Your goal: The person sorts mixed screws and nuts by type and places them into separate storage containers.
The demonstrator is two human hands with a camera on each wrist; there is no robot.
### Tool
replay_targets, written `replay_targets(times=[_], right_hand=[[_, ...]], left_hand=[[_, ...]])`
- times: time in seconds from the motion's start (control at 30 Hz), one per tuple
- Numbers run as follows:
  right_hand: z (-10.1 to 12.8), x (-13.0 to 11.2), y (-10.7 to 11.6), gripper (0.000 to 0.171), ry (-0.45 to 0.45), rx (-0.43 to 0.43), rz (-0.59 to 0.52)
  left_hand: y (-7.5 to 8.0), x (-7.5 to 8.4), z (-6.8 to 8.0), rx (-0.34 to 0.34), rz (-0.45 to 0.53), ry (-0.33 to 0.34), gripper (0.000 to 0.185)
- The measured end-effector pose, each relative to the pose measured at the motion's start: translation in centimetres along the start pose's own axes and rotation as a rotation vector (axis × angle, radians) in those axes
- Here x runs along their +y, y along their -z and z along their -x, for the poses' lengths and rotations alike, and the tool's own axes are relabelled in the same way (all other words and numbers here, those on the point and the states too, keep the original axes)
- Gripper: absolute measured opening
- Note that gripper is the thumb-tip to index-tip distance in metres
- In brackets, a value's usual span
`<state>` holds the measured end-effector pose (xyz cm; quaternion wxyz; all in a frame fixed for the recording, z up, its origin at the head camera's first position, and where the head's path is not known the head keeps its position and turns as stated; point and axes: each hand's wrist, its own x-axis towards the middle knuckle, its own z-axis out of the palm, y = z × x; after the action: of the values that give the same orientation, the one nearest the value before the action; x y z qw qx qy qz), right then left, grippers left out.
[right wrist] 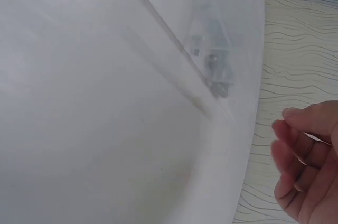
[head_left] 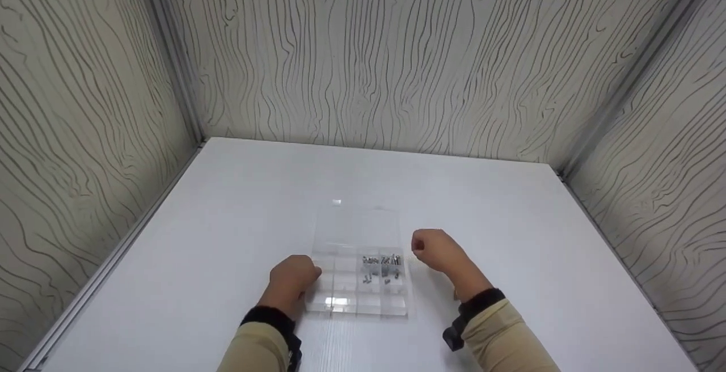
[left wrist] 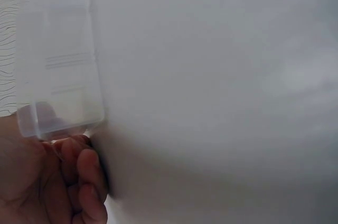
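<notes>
A clear plastic compartment box (head_left: 368, 311) lies on the white table, its transparent lid (head_left: 357, 227) folded back toward the far side. Small metal pieces that look like screws (head_left: 381, 260) fill several cells on its right half; the left cells look bare. My left hand (head_left: 294, 278) grips the box's left side, thumb at the rim. In the left wrist view its fingers (left wrist: 90, 168) curl at the box's end. Just right of the box hovers my right hand (head_left: 441, 250), fingers loosely curled; nothing shows between thumb and fingers in the right wrist view.
The white tabletop (head_left: 227, 202) extends around the box on all sides. Panels with a wood-grain line pattern (head_left: 363, 60) rise behind it and at left and right. Dark bands with small devices circle both wrists.
</notes>
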<state>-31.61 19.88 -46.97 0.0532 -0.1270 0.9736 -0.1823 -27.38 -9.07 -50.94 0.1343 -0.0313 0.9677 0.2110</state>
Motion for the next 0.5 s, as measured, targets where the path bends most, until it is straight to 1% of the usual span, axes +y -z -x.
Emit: replay_targets(times=[0.17,0.23,0.33,0.5], right_hand=[[0.9,2.2,1.0,0.011,-0.052,-0.08,0.0],[1.2,3.0,1.2,0.013,-0.087,-0.104,-0.003],[1.7,4.0,1.4,0.014,-0.128,-0.121,0.0],[2.3,5.4,1.4,0.016,-0.16,-0.148,0.039]], left_hand=[[-0.1,-0.1,-0.1,0.0,0.001,-0.005,0.03],[-0.1,-0.1,-0.1,0.002,-0.004,-0.008,0.03],[0.0,-0.1,-0.1,0.004,-0.018,-0.01,0.03],[0.1,-0.1,-0.1,0.005,-0.038,-0.007,0.028]])
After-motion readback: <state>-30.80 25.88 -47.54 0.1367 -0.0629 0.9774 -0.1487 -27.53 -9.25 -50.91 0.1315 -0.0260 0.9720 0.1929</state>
